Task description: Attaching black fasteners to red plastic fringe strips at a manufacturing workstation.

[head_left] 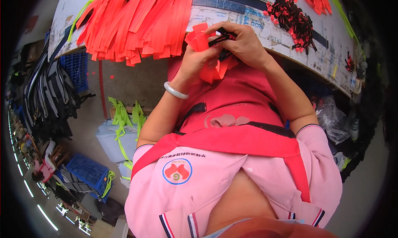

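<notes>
My left hand point(198, 60), with a pale bangle point(175, 90) at its wrist, is closed on a bright orange-red fabric strip point(197, 38). Part of the strip sticks up above the fingers, and more orange-red fabric hangs below both hands. Close against it, my right hand point(245, 44) pinches a small black strap piece point(224, 36) between thumb and fingers. The black piece lies across the strip; how they join is hidden by the fingers. Both hands are held in front of my red apron point(232, 98), by the table's near edge.
A thick pile of orange-red strips point(137, 22) overhangs the worktable point(273, 39) on the left. Small black-and-red pieces point(292, 22) are heaped on the right. Grey-black straps point(49, 89) hang at far left, near blue crates point(89, 171). Another person point(44, 169) is in the background.
</notes>
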The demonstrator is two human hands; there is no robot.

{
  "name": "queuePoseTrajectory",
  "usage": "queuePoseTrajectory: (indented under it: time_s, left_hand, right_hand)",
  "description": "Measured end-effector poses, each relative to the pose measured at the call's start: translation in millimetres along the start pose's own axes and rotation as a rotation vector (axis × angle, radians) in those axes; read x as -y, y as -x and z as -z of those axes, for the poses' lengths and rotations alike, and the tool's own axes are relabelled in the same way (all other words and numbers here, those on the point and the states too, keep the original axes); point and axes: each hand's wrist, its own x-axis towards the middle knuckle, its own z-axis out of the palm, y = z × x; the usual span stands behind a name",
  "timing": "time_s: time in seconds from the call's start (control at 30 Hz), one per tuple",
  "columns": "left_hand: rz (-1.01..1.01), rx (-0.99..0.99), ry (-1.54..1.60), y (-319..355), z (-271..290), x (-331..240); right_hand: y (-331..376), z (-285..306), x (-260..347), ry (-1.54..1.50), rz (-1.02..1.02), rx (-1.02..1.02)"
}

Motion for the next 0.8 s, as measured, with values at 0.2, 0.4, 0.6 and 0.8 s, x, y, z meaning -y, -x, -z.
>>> queuePoseTrajectory:
  time_s: [0.2, 0.4, 0.6, 0.8]
  left_hand:
    - [0.083, -0.005, 0.061, -0.3, -4.6, -5.3]
    - [0.173, 0.538, 0.525, -13.9, 24.6, -8.9]
    - [-0.664, -0.239, -0.586, -11.9, -8.1, -8.6]
    - [-0.647, -0.101, -0.775, -1.9, -8.8, -23.0]
  right_hand:
    - [4.3, 4.1, -9.3, -0.070, 0.042, -0.054]
    - [7.8, 21.7, -4.3, -0.168, -0.047, -0.116]
    - [14.9, 15.1, 17.1, -0.205, -0.084, -0.190]
    - [19.2, 20.1, 24.1, -0.154, -0.143, -0.071]
